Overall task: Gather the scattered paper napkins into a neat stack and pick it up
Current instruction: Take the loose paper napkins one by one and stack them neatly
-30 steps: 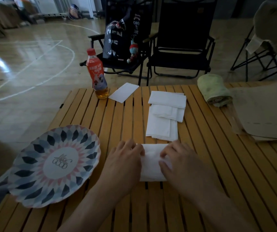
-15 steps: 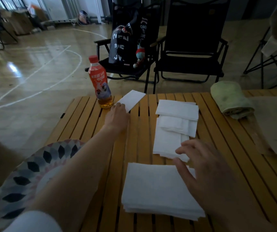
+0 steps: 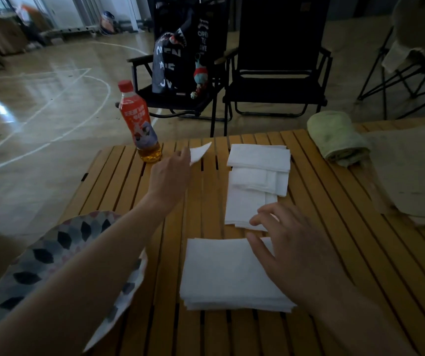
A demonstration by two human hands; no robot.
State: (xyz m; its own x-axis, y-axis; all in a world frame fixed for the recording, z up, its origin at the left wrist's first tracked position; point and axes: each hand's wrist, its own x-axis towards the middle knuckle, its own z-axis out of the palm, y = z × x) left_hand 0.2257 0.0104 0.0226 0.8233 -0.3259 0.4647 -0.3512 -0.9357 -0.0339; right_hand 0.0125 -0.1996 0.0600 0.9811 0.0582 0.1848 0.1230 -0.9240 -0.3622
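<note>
As the left hand [image 3: 170,176] pinches the far napkin [image 3: 201,152] by its near edge, one corner lifts off the desk [image 3: 373,253], just beside the bottle [image 3: 139,124]. Right hand [image 3: 298,255] is open, fingers spread, thumb over the stack [image 3: 226,276] at the front, fingertips at the loose pile [image 3: 255,186] behind it. Best play, I'd say: carry that single sheet low and flat, clear of the bottle, land it square on the stack, and draw the overlapping pile back as one. Thin paper buckles, so tap the edges true. Plate [image 3: 39,253] left, towel [image 3: 337,137] far right.
</note>
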